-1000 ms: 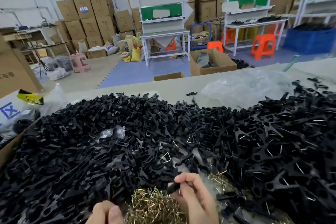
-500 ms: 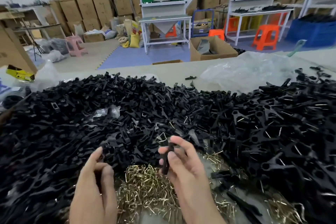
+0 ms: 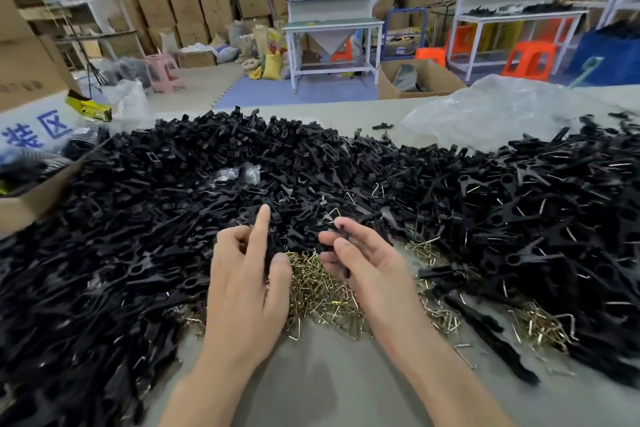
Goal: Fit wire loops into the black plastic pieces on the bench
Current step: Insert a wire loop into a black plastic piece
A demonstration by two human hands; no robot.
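Note:
A huge heap of black plastic pieces (image 3: 138, 218) covers the bench (image 3: 311, 378). In front of it, between my hands, lies a small pile of brass-coloured wire loops (image 3: 322, 291). My right hand (image 3: 367, 263) pinches one black plastic piece (image 3: 343, 236) between thumb and fingers, just above the wire loops. My left hand (image 3: 246, 277) is at the heap's edge, its index finger straight and the other fingers curled. A black piece shows between its index finger and thumb; whether it is gripped is unclear.
On the right, black pieces with wire in them (image 3: 519, 218) form a second heap. A crumpled clear plastic bag (image 3: 502, 114) lies behind it. A cardboard box (image 3: 31, 201) stands at the left bench edge. Loose wire loops (image 3: 540, 322) lie at the right.
Both hands have moved forward and up from the near edge toward the heap. My right hand still holds its black piece. My left index finger has straightened out.

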